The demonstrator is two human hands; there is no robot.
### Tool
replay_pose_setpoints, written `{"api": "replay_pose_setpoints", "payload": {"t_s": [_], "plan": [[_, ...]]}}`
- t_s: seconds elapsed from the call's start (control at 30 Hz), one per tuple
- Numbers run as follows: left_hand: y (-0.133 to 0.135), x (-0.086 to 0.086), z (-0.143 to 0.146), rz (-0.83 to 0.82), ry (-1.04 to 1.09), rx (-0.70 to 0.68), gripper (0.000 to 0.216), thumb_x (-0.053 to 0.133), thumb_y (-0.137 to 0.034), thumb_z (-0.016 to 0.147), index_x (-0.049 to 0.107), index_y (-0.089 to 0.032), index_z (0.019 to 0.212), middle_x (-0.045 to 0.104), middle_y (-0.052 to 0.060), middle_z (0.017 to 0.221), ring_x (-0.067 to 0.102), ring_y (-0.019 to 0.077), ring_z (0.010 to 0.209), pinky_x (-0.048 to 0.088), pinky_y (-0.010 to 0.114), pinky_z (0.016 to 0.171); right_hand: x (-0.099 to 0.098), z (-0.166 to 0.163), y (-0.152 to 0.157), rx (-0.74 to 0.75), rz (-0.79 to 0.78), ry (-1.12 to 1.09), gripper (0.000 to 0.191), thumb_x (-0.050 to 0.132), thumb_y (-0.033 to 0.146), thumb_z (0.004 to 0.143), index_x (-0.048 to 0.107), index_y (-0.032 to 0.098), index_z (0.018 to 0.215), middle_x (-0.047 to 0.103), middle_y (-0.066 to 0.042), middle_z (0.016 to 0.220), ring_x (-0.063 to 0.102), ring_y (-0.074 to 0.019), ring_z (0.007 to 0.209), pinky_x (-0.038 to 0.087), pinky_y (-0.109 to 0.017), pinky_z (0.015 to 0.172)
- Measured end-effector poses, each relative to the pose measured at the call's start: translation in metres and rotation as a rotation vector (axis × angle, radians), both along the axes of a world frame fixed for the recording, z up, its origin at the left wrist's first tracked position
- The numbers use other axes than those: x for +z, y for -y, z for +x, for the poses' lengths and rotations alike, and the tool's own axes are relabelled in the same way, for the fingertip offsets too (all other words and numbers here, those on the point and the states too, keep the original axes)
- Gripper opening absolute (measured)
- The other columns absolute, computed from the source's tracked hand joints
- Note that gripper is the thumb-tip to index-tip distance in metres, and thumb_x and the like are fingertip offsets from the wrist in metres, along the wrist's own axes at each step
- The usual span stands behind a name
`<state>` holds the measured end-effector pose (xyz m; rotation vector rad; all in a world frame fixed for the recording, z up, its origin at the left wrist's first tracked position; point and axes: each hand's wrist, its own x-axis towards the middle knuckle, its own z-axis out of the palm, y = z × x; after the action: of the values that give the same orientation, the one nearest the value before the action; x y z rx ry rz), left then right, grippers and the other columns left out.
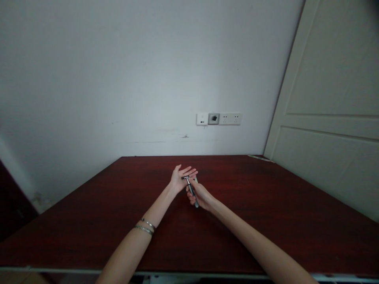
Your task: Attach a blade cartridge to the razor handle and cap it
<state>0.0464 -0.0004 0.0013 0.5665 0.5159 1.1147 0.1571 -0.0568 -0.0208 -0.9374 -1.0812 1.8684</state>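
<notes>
Right hand (201, 196) holding a razor (191, 189) at the left palm

The right hand is clasping the razor by its handle, and the head is lying over the left hand (178, 181); whether it is touching skin, I cannot tell. The left hand is facing upward, its fingers extended. Seemingly, the step in hand is steadying the razor there; the next move is probably calling for a secure grip and care around the blade.

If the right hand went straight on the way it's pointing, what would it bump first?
Probably the left hand: the right hand, holding a razor, points toward that open palm. They look very close, but depth is hard to judge.
</notes>
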Motion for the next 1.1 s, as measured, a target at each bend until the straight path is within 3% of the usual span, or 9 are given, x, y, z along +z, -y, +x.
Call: {"api": "replay_pose_setpoints", "payload": {"t_s": [0.57,1.1], "plan": [[-0.003,-0.008,0.004,-0.053,0.12,-0.042,0.05,0.033,-0.038,0.086,0.044,0.001,0.115,0.053,0.029,0.113,0.059,0.0312,0.101,0.053,0.038,0.076,0.004,-0.001,0.004,-0.2,0.053,0.052,0.042,0.044,0.053,0.082,0.045,0.016,0.062,0.034,0.009,0.037,0.025,-0.002,0.027,0.02,-0.013,0.029],[0.01,0.004,0.012,-0.123,0.081,-0.013,0.055,0.029,-0.033,0.088,0.04,0.007,0.123,0.055,0.03,0.11,0.061,0.0306,0.097,0.054,0.034,0.072,0.002,0.0,0.003,-0.22,0.056,0.084,0.041,0.047,0.051,0.081,0.044,0.017,0.059,0.032,0.009,0.035,0.022,-0.0014,0.027,0.015,-0.013,0.029]]}}
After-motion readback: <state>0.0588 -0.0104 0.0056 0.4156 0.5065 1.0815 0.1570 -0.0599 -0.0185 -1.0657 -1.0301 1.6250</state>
